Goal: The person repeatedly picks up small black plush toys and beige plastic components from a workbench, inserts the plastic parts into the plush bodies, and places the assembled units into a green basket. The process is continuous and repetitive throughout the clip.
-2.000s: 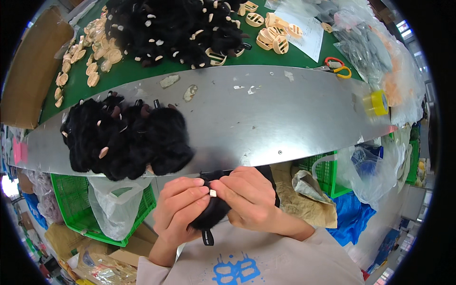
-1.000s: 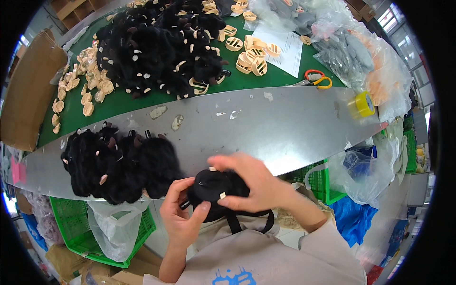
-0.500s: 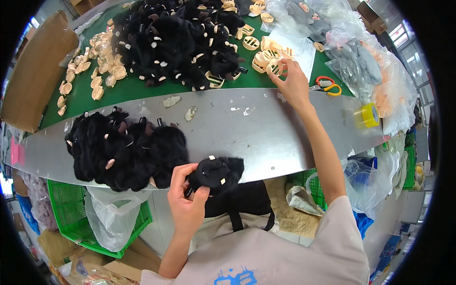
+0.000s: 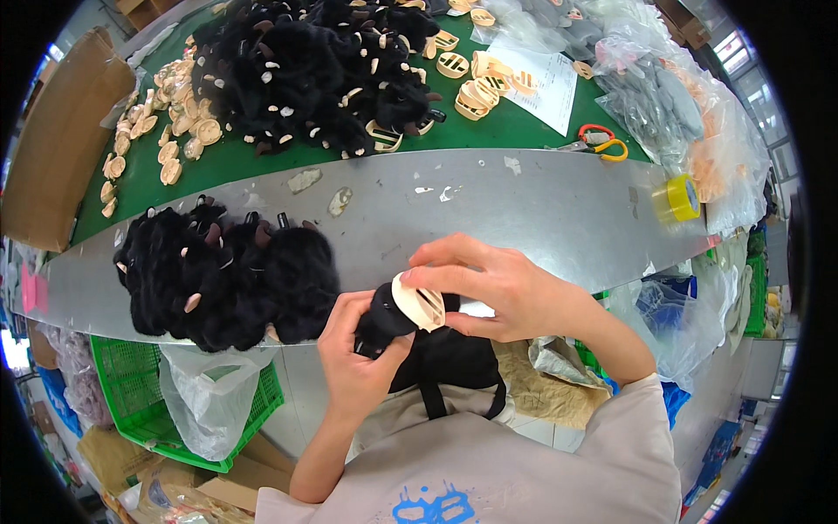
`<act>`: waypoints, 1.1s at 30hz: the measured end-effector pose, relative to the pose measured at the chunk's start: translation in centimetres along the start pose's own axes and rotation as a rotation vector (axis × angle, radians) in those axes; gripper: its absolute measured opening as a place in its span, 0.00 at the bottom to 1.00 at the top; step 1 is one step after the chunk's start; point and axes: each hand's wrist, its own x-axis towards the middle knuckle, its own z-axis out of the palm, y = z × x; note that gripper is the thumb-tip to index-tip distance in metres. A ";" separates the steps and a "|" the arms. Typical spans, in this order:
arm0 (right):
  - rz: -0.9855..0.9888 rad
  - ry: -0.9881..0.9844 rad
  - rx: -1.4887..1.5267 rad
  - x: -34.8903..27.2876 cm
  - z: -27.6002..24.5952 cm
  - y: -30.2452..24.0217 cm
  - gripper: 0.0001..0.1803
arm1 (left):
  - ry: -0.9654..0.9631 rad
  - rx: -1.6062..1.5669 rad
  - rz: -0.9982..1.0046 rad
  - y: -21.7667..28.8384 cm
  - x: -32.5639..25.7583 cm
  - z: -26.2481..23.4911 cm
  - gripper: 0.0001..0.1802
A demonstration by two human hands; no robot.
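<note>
Hands press a cream disc against a black plush piece

Fingers of the left hand (image 4: 356, 356) wrap from below around a black plush piece (image 4: 384, 316), closed firmly on it, with the thumb lying along its near side. Against the upper end of that piece sits a cream slotted disc (image 4: 419, 301), pinched at its rim by the right hand (image 4: 497, 290): the thumb lies under the disc, the index finger curls over its top, and the other fingers are loosely bent behind. Disc and plush touch each other, held just above the near edge of the grey metal table (image 4: 524, 210).

Left of the grip, almost touching the left hand's knuckles, lies a pile of black plush pieces (image 4: 227, 271) with small cream tips. Beyond the grip, across the grey surface, a green mat (image 4: 262, 162) carries a larger heap of black plush (image 4: 314, 70) and loose cream discs (image 4: 489, 83). Far right of the grip stand a yellow tape roll (image 4: 677, 197) and orange-handled scissors (image 4: 602, 144). Below the left hand hangs a green basket (image 4: 140, 384) with a clear plastic bag (image 4: 209, 393).
</note>
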 end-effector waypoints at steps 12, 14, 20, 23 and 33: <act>-0.148 -0.142 -0.146 1.4 -0.6 -2.5 0.29 | -0.154 -0.350 -0.283 1.8 -0.9 -2.0 0.11; -0.145 -0.194 -0.166 1.7 -0.8 -3.0 0.30 | -0.159 -0.319 -0.258 2.0 -1.1 -2.1 0.11; -0.172 -0.254 -0.179 2.3 -0.9 -3.7 0.28 | -0.181 -0.249 -0.199 2.5 -1.3 -2.6 0.12; -0.137 -0.276 -0.214 2.4 -0.9 -4.0 0.28 | -0.149 -0.154 -0.150 2.5 -1.4 -2.4 0.13; -0.110 -0.008 0.157 3.7 1.5 -3.0 0.16 | 0.021 0.097 0.062 2.7 -2.0 -1.6 0.23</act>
